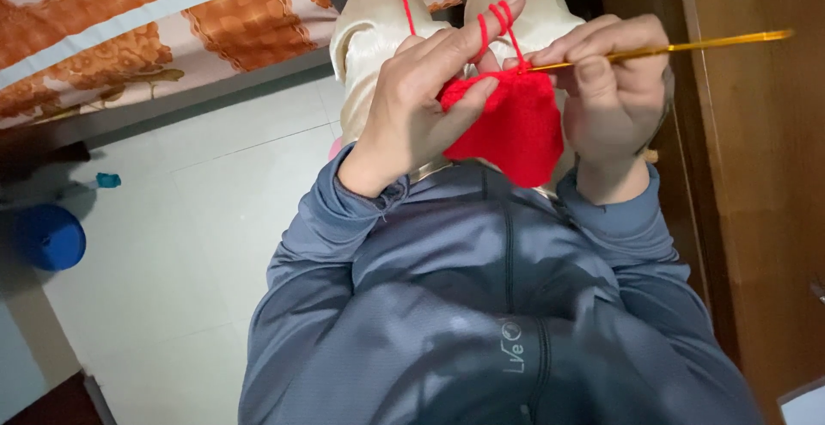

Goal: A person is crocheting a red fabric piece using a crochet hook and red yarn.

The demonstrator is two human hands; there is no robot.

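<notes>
**Red crochet piece pinched between two hands, hook at its top edge**

The left hand point(421, 107) grips the red crochet piece point(511, 124) by its upper left corner: the thumb presses on the front of the fabric and the other fingers are curled behind it, so the hand is clamped on the work. The left forefinger point(481, 21) is stretched out straight, past the top of the fabric, and the red yarn point(494, 21) is looped around it near the tip. From that loop one strand runs down to the top edge of the piece, and another strand rises away beyond the fingers and out of view.

The right hand point(610, 90) is closed on the golden crochet hook point(687, 47). The thumb and forefinger pinch the shaft close to the working end, and the remaining fingers are folded under it, against the right edge of the fabric. The long handle end sticks out well beyond the knuckles, away from the work. The tip of the hook sits at the top edge of the red piece, just between the two thumbs, where the strand from the forefinger meets the fabric.

The piece hangs below both sets of fingers, its lower part lying toward the wrists and the grey-blue sleeves point(361, 210).
</notes>
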